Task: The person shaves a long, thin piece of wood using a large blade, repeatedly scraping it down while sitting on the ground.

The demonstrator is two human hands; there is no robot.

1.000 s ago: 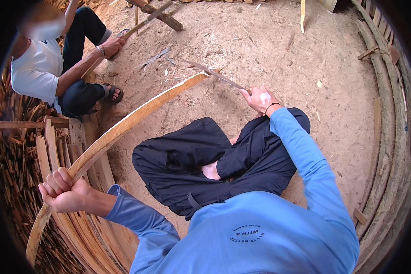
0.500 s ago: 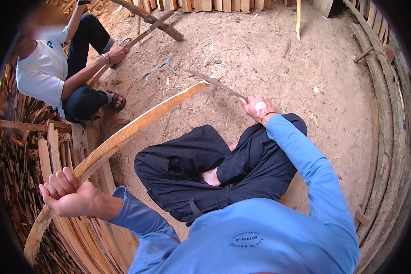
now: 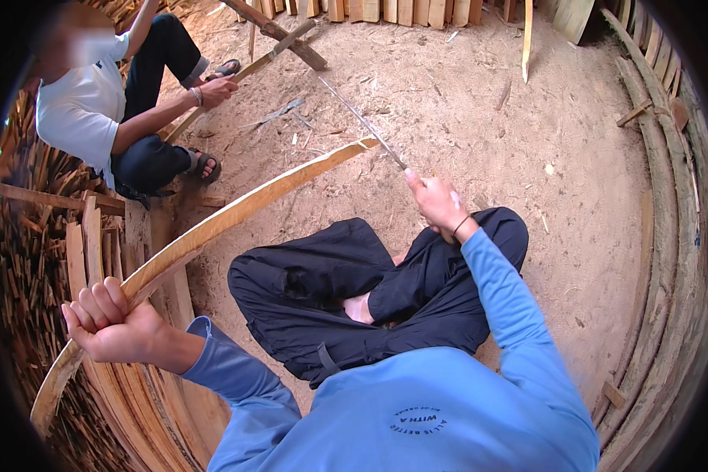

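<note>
My left hand (image 3: 122, 322) is closed round a long, pale wooden strip (image 3: 236, 211), near its lower end. The strip slants up and away to the right, with its far end over the dirt floor in front of my crossed legs. In my right hand (image 3: 439, 206) is a machete (image 3: 363, 122), gripped by its handle, its long thin blade pointing forward and to the left. The blade passes beside the strip's far tip; whether the two touch, I cannot tell.
At the far left a person in a white shirt (image 3: 82, 110) squats, holding another wooden strip (image 3: 271, 57) against a wooden post (image 3: 291, 43). Stacked slats (image 3: 145, 393) lie by my left side. Long poles (image 3: 661, 236) line the right, and upright planks (image 3: 401, 11) stand behind.
My right hand has turned and come slightly nearer, swinging the blade from lying crosswise to pointing more forward. The left hand and the strip have barely shifted.
</note>
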